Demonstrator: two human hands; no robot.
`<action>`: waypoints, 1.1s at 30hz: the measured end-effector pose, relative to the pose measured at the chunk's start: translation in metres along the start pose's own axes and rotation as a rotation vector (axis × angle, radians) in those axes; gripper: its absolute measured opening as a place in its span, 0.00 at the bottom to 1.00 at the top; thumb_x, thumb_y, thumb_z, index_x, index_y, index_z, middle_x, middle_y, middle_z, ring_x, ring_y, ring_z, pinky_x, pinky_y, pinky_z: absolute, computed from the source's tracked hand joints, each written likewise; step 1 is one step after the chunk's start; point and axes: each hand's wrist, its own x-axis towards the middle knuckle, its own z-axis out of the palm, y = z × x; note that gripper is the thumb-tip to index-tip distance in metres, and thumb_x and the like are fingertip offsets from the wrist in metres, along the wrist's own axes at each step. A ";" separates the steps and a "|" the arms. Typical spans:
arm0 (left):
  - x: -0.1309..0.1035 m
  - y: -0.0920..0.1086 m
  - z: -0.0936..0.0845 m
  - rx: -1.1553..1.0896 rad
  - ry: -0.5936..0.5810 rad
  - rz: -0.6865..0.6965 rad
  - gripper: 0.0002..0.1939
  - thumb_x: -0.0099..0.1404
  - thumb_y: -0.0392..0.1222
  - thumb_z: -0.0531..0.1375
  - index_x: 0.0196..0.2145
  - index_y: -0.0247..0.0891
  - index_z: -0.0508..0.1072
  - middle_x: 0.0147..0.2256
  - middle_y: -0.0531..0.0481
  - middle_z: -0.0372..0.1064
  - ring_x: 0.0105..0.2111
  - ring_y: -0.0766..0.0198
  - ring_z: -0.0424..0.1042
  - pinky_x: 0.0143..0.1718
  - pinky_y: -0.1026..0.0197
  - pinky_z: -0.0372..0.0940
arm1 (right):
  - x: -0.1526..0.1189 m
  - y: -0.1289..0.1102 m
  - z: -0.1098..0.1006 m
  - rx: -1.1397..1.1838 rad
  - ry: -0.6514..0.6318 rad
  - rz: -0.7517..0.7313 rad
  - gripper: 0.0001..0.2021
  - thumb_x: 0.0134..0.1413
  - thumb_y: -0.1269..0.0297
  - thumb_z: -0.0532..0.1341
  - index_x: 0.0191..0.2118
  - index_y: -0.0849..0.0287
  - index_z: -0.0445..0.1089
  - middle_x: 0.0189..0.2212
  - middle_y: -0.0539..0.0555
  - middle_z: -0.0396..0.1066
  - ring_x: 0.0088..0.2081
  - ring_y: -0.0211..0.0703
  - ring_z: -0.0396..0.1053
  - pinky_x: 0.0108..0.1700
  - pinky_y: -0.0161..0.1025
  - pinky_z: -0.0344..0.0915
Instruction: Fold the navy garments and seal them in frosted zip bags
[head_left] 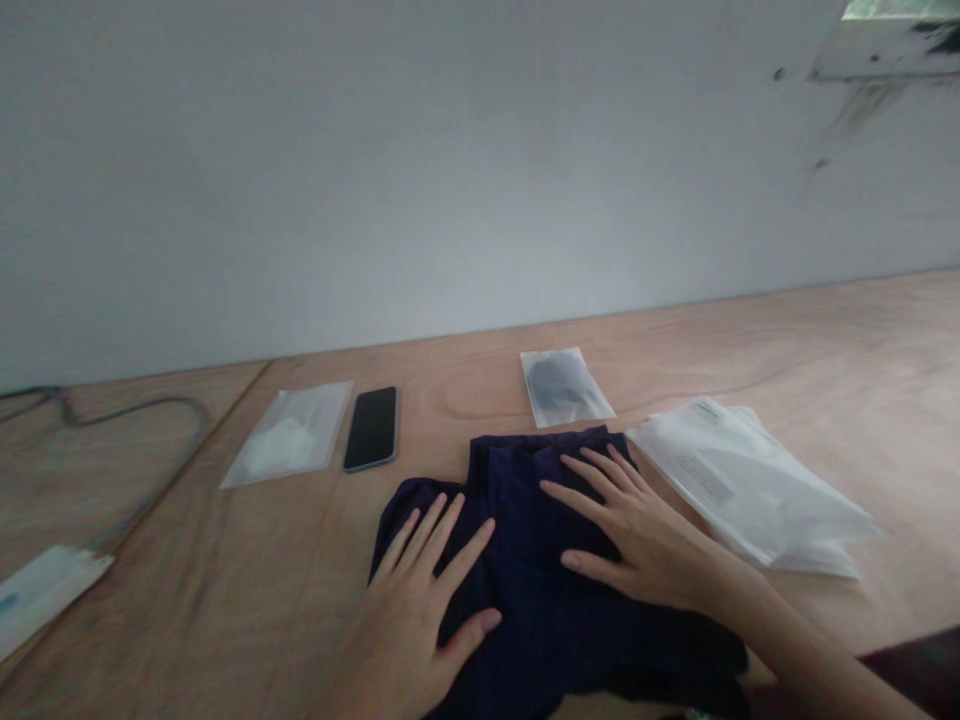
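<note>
A dark navy piece of cloth (pixel 525 590), perhaps a garment, lies partly folded on the wooden table in front of me. My left hand (pixel 427 600) rests flat on its left part, fingers spread. On the upper right part lies my right hand (pixel 622 520), also flat with its fingers apart. Neither hand grips anything. The cloth's lower edge runs toward the bottom of the view, where it looks dark and uneven. Just right of my right hand is a stack of white translucent plastic bags (pixel 742 480) with small print on them.
A phone (pixel 373 430) lies beyond my left hand, beside a translucent bag (pixel 292 435) with something white inside. Farther back is a small bag (pixel 564 388) holding something dark. A cable (pixel 150 402) and a white object (pixel 45 595) are at the left. A pale wall (pixel 450 180) rises behind the table.
</note>
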 end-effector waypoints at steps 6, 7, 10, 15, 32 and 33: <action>0.002 0.023 -0.020 -0.079 0.129 0.029 0.32 0.74 0.48 0.61 0.72 0.46 0.61 0.68 0.42 0.64 0.67 0.45 0.65 0.63 0.38 0.69 | 0.071 0.042 -0.008 -0.058 0.055 0.311 0.24 0.72 0.54 0.56 0.68 0.54 0.66 0.69 0.63 0.62 0.70 0.62 0.58 0.73 0.63 0.51; 0.002 0.027 -0.021 -0.090 0.115 0.049 0.32 0.73 0.48 0.62 0.71 0.46 0.63 0.68 0.42 0.64 0.67 0.45 0.65 0.62 0.38 0.70 | 0.084 0.052 -0.003 -0.074 0.051 0.377 0.26 0.70 0.55 0.58 0.69 0.56 0.64 0.70 0.66 0.60 0.69 0.67 0.59 0.71 0.68 0.51; 0.000 0.035 -0.016 -0.108 0.056 0.082 0.31 0.72 0.48 0.64 0.70 0.45 0.65 0.68 0.42 0.65 0.66 0.45 0.67 0.59 0.39 0.74 | 0.112 0.078 0.016 -0.084 0.025 0.537 0.34 0.66 0.54 0.64 0.73 0.57 0.58 0.70 0.73 0.58 0.66 0.78 0.62 0.64 0.75 0.57; -0.003 0.038 -0.005 -0.142 0.004 0.056 0.30 0.71 0.48 0.65 0.68 0.45 0.67 0.68 0.42 0.65 0.67 0.44 0.66 0.58 0.38 0.74 | 0.125 0.097 0.032 -0.040 -0.007 0.583 0.26 0.68 0.54 0.66 0.66 0.55 0.66 0.63 0.64 0.67 0.56 0.56 0.74 0.56 0.54 0.72; -0.003 0.032 -0.005 -0.183 -0.032 0.051 0.30 0.72 0.49 0.64 0.69 0.47 0.67 0.70 0.44 0.62 0.67 0.43 0.65 0.60 0.38 0.73 | -0.044 -0.014 -0.013 -0.006 0.318 0.372 0.24 0.73 0.64 0.53 0.69 0.38 0.66 0.70 0.52 0.63 0.59 0.59 0.75 0.50 0.53 0.81; -0.002 0.032 -0.005 -0.176 -0.031 0.054 0.30 0.72 0.50 0.64 0.69 0.47 0.67 0.69 0.43 0.63 0.67 0.43 0.65 0.60 0.38 0.73 | -0.056 -0.021 -0.004 -0.013 0.316 0.369 0.25 0.73 0.65 0.53 0.70 0.37 0.64 0.70 0.52 0.63 0.60 0.59 0.75 0.51 0.55 0.81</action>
